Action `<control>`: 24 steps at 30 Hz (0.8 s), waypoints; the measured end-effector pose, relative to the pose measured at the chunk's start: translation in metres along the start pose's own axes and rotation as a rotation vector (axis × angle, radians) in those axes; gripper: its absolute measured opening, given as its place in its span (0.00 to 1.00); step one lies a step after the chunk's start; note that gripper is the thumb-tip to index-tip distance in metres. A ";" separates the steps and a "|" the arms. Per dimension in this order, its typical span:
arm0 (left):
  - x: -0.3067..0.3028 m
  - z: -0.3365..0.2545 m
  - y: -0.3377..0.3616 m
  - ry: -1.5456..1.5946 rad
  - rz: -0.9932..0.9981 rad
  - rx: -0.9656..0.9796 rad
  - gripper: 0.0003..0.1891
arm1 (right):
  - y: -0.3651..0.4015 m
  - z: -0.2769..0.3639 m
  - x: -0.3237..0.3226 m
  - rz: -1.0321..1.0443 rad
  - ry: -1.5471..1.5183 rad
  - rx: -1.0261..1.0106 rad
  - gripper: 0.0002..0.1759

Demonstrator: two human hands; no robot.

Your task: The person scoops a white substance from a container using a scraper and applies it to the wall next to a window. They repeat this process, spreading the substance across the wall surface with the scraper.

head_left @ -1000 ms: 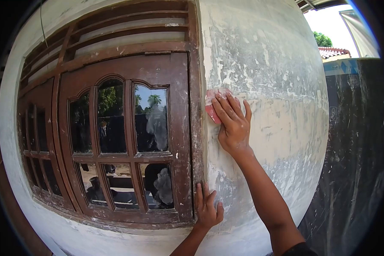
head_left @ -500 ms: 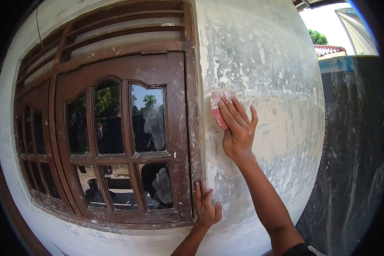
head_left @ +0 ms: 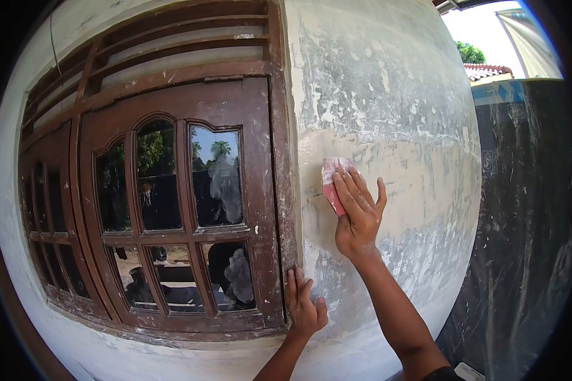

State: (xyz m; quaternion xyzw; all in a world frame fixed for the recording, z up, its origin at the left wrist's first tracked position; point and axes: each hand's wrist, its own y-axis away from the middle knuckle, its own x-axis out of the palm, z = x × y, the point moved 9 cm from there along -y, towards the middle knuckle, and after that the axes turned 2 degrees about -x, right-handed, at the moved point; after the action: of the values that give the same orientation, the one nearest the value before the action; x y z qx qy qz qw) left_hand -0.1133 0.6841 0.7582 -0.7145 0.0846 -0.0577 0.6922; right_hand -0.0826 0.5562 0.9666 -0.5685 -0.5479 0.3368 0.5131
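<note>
My right hand presses a flat pink putty scraper against the wall, its fingers laid over the scraper's face and the thumb side partly hidden. Whitish paste smears the scraper's upper part. Around it the wall has a beige, smoothed band, with a wet-looking patch up and to the left. Lower down, my left hand rests with fingers apart at the edge between the wall and the brown window frame. Nothing shows in that hand.
A brown wooden window with several glass panes and slats above fills the left side; its paint is spotted white. To the right stands a dark sheet or panel with streaks. A tiled roof shows beyond it.
My right hand has slid the putty scraper down and slightly right along the wall, leaving a damp-looking patch where it was. My left hand stays by the window frame.
</note>
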 end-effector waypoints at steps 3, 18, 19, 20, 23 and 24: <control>0.000 -0.001 -0.001 -0.016 -0.003 0.002 0.25 | -0.042 -0.016 0.020 -0.024 0.028 0.016 0.35; -0.003 0.004 0.002 0.035 -0.071 -0.006 0.25 | 0.051 0.029 0.000 0.102 -0.027 -0.061 0.28; -0.003 0.004 0.002 0.038 -0.068 -0.012 0.25 | 0.024 0.027 0.001 0.075 -0.022 -0.062 0.29; -0.003 0.004 0.002 0.041 -0.067 -0.021 0.25 | 0.003 0.024 0.006 0.036 0.005 -0.087 0.31; -0.004 0.003 0.001 0.030 -0.061 -0.012 0.25 | -0.019 0.014 0.031 0.070 0.036 -0.082 0.32; -0.003 0.004 0.002 0.028 -0.061 -0.017 0.25 | -0.009 0.012 0.039 0.101 0.028 -0.075 0.31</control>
State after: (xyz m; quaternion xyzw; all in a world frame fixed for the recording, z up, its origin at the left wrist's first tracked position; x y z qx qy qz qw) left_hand -0.1159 0.6885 0.7564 -0.7217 0.0730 -0.0882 0.6827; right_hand -0.0897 0.5952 0.9796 -0.6190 -0.5232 0.3335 0.4815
